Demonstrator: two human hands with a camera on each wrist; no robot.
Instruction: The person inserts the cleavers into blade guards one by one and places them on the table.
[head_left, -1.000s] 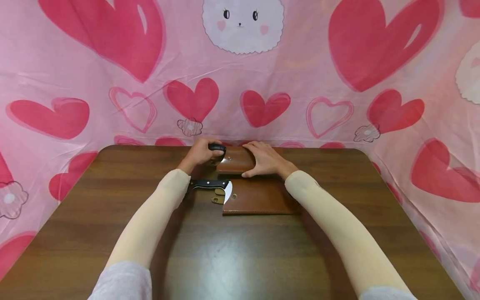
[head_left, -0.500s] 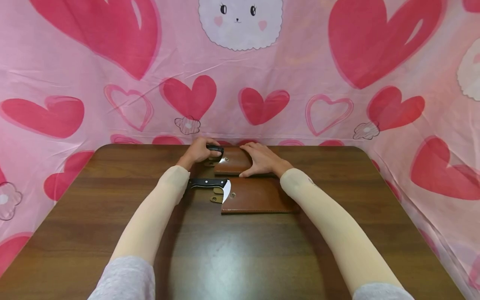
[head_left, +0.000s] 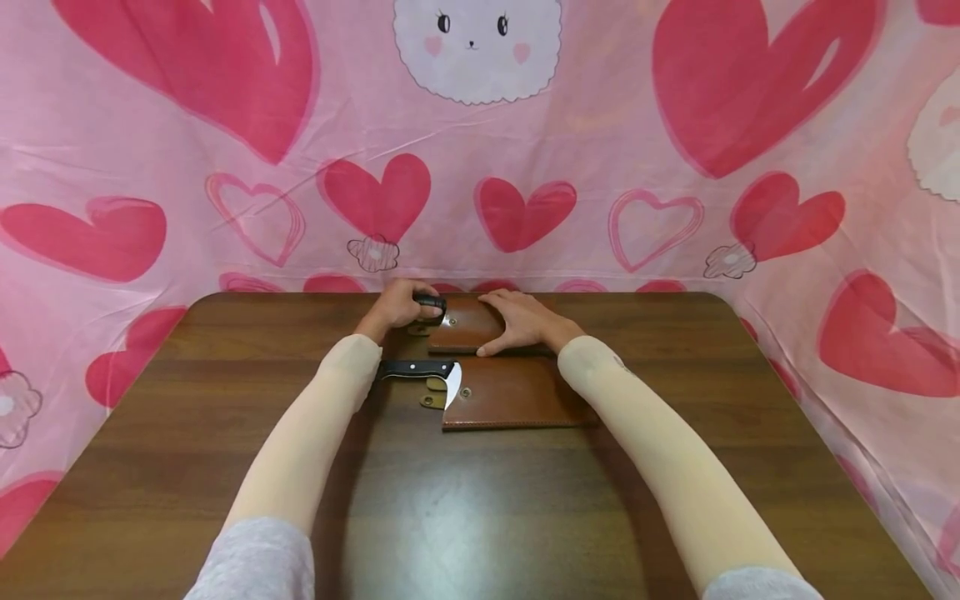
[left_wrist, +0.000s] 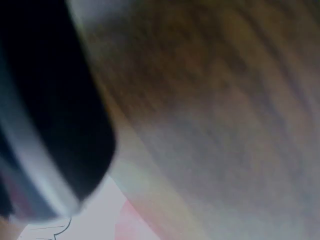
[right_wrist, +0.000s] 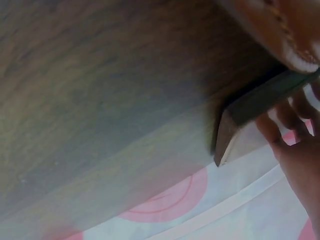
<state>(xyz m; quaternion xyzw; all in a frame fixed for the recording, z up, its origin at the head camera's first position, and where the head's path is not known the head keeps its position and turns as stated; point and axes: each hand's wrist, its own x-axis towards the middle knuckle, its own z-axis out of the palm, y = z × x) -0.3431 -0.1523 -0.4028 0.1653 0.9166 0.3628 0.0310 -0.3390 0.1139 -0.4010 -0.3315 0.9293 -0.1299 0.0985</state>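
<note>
Near the table's far edge, my left hand (head_left: 397,305) grips the black handle (head_left: 427,302) of a knife whose blade is in a brown leather sheath (head_left: 467,323). My right hand (head_left: 523,322) holds that same sheath by its right part, thumb at the near edge and fingers at the far edge. In front lies a second, larger leather sheath (head_left: 525,393) with a cleaver (head_left: 417,368) in it; only its black riveted handle and a bit of shiny blade show. The left wrist view shows a blurred black handle end (left_wrist: 55,110); which knife it belongs to I cannot tell.
Everything lies on a dark wooden table (head_left: 450,508). A pink cloth (head_left: 525,125) with hearts hangs behind and beside it. Snap straps (head_left: 432,401) stick out left of the front sheath, below the cleaver handle.
Both hands keep their hold on the rear knife and sheath, which stay put. The whole view has shifted slightly; the front cleaver and its sheath lie as before.
</note>
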